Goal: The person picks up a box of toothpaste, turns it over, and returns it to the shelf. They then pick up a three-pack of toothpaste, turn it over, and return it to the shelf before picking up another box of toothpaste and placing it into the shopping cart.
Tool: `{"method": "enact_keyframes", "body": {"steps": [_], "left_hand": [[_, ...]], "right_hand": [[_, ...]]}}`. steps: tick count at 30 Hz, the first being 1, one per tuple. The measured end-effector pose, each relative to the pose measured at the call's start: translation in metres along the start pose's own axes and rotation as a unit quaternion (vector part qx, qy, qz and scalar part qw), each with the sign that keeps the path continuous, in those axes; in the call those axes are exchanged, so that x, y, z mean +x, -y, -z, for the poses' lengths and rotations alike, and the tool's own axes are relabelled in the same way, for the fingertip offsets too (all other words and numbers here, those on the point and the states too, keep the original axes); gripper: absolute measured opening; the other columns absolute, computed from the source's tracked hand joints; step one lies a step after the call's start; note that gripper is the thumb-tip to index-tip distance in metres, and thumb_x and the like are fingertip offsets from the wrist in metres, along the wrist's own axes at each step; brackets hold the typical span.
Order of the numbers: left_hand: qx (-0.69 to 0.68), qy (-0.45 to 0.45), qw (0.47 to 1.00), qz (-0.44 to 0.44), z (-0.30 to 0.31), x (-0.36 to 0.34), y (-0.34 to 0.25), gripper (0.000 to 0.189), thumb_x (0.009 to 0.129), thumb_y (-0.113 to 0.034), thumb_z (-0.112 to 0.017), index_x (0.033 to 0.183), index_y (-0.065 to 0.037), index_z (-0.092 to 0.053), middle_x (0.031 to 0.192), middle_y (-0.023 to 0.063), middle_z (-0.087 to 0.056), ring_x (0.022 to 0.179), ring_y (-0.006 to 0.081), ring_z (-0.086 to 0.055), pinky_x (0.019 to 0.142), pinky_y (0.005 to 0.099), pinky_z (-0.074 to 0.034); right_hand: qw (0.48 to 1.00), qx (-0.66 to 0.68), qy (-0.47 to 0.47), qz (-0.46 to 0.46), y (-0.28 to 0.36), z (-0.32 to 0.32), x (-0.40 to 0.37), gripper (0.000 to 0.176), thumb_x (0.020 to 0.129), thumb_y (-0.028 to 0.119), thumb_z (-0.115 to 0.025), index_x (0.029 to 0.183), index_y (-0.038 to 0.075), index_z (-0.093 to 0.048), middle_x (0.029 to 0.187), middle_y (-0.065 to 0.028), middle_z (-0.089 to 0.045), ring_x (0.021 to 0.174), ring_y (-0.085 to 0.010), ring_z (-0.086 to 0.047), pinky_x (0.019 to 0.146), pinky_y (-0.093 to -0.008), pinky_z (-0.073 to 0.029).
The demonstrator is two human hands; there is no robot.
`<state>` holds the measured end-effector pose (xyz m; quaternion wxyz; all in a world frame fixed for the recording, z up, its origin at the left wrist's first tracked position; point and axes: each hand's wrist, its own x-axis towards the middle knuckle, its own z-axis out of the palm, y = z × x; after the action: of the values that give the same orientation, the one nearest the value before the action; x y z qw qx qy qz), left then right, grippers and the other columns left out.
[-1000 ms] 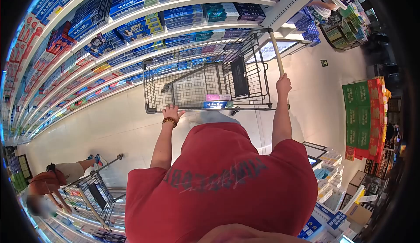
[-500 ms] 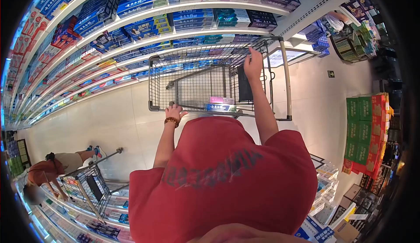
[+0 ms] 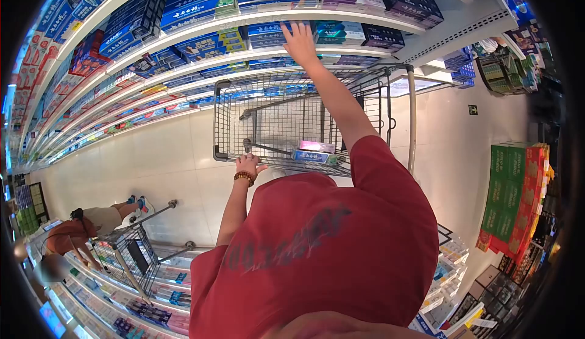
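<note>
My right hand (image 3: 299,45) is stretched out to the shelf with fingers spread, at the front of a stack of blue toothpaste boxes (image 3: 265,32). Nothing shows in its grasp. With a beaded bracelet (image 3: 245,176) on the wrist, my left hand (image 3: 247,164) has its fingers over the near rim of the wire shopping cart (image 3: 220,116), close to the front corner. Inside the cart, by the near side, lie a blue toothpaste box (image 3: 313,156) and a pink-and-white box (image 3: 317,146).
Long shelves (image 3: 341,17) of boxed goods run along the far side. Behind on the left, a person (image 3: 79,232) bends beside another cart (image 3: 135,256). Green and red cartons (image 3: 509,186) are stacked on the right, on the pale tiled floor (image 3: 448,144).
My right hand has left the cart's handle end and reached up and left to the shelf. My left hand stays at the cart's rim.
</note>
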<state>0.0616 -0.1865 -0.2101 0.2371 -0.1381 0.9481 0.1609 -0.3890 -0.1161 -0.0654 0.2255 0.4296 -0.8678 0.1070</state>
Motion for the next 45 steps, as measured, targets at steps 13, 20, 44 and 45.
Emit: {"method": "enact_keyframes", "body": {"steps": [13, 20, 44, 45], "left_hand": [[-0.007, 0.004, 1.0, 0.0, 0.006, 0.008, 0.0, 0.062, 0.085, -0.07, -0.049, 0.116, -0.02, -0.068, 0.133, 0.0087, -0.056, 0.124, 0.0323, -0.046, 0.106, 0.0499, -0.029], [-0.011, 0.018, 1.0, 0.007, 0.008, 0.009, 0.0, 0.059, 0.084, -0.069, -0.052, 0.116, -0.022, -0.069, 0.131, 0.0051, -0.057, 0.125, 0.0292, -0.046, 0.106, 0.0485, -0.028], [-0.35, -0.233, 0.904, -0.072, 0.05, -0.037, 0.091, 0.028, 0.083, -0.011, -0.068, 0.111, -0.01, -0.068, 0.117, 0.0116, -0.065, 0.116, 0.0326, -0.054, 0.102, 0.041, -0.042], [-0.368, -0.24, 0.897, -0.053, 0.051, -0.045, 0.098, 0.028, 0.083, -0.011, -0.068, 0.111, -0.01, -0.068, 0.117, 0.0113, -0.065, 0.116, 0.0324, -0.054, 0.102, 0.0411, -0.042]], "right_hand": [[0.992, -0.092, -0.054, 0.067, -0.013, -0.039, 0.015, 0.048, 0.085, 0.013, -0.061, 0.132, 0.007, -0.053, 0.133, -0.0095, -0.053, 0.124, -0.0267, -0.048, 0.106, -0.0455, -0.036], [0.992, -0.084, -0.051, 0.082, -0.014, -0.031, 0.016, 0.049, 0.085, 0.012, -0.06, 0.133, 0.006, -0.051, 0.133, -0.01, -0.053, 0.125, -0.0275, -0.047, 0.107, -0.0449, -0.036], [0.995, -0.04, -0.042, 0.08, 0.18, -0.045, 0.105, 0.056, 0.08, 0.025, -0.07, 0.13, 0.006, -0.052, 0.126, -0.0108, -0.057, 0.123, -0.0287, -0.05, 0.106, -0.0445, -0.036], [0.989, -0.08, -0.079, 0.096, 0.18, -0.047, 0.105, 0.053, 0.082, 0.023, -0.068, 0.129, 0.006, -0.052, 0.125, -0.0103, -0.058, 0.122, -0.0281, -0.051, 0.105, -0.0442, -0.037]]}}
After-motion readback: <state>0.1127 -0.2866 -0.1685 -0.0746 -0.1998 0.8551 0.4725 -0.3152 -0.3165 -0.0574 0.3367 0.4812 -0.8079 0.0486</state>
